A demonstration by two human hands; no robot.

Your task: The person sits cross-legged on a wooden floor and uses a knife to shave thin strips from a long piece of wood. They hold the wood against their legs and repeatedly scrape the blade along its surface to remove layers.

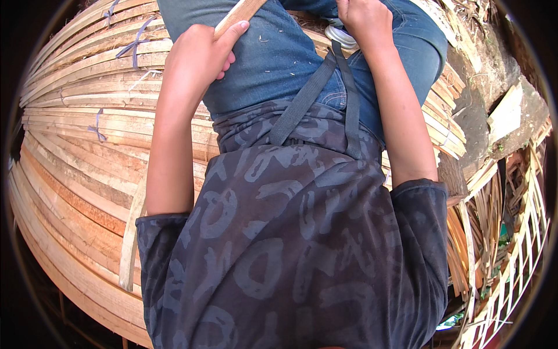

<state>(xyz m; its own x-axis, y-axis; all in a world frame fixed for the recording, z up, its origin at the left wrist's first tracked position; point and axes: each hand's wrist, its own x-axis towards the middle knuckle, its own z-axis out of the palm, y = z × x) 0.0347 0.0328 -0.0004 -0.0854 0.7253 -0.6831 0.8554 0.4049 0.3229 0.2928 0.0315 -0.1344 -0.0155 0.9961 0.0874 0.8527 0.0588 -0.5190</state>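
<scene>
Pale wood, a narrow strip [240, 16], is held in my left hand [203, 55], with the fingers closed around it and the thumb along it, above my jeans [256, 72]. My right hand [369, 23], across my lap from the left, is cut by the upper edge of the view and its fingers are mostly hidden, so I cannot tell whether it holds something. I think that if my left grip becomes loose, the strip may slide against my thigh, and a rough edge might put a splinter in my thumb. The 2 dark straps [302, 107] lie between my 2 hands and could be caught by a hand swinging inward. The stacked slats [75, 160] beside my left hand could shift under my weight, because only thin purple ties [135, 46] seem to bind some of them. As for writing, my dark shirt [279, 232], nearer my body than both hands, carries large grey shapes like painted letters; on the wood I see no label.
</scene>
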